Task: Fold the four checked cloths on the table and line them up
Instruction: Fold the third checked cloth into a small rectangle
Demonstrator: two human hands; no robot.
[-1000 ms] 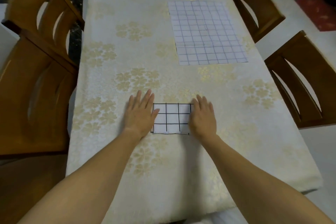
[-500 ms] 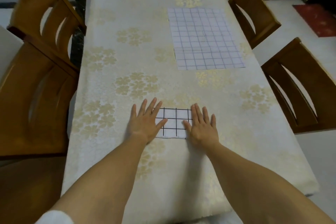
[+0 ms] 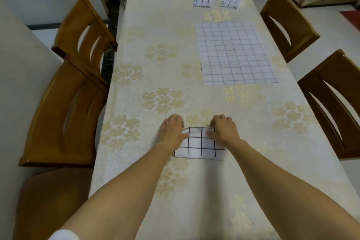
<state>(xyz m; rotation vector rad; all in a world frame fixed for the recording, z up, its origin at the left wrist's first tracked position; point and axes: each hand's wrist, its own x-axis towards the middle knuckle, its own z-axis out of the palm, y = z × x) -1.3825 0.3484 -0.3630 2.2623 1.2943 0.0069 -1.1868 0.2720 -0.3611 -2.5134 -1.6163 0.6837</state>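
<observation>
While left hand (image 3: 173,131) and right hand (image 3: 224,130) pinch its far corners, folded white black-checked cloth (image 3: 200,147) lies long axis left-right.
Fingers curled, thumbs on top; far edge lifted.

Floral-clothed table (image 3: 263,152), four checked cloths (image 3: 233,52)

The left hand (image 3: 172,132) and right hand (image 3: 224,130) hide the folded cloth (image 3: 200,146)'s far corners.

Home dining room: floral-clothed table (image 3: 175,68), wooden chairs (image 3: 64,115).
</observation>
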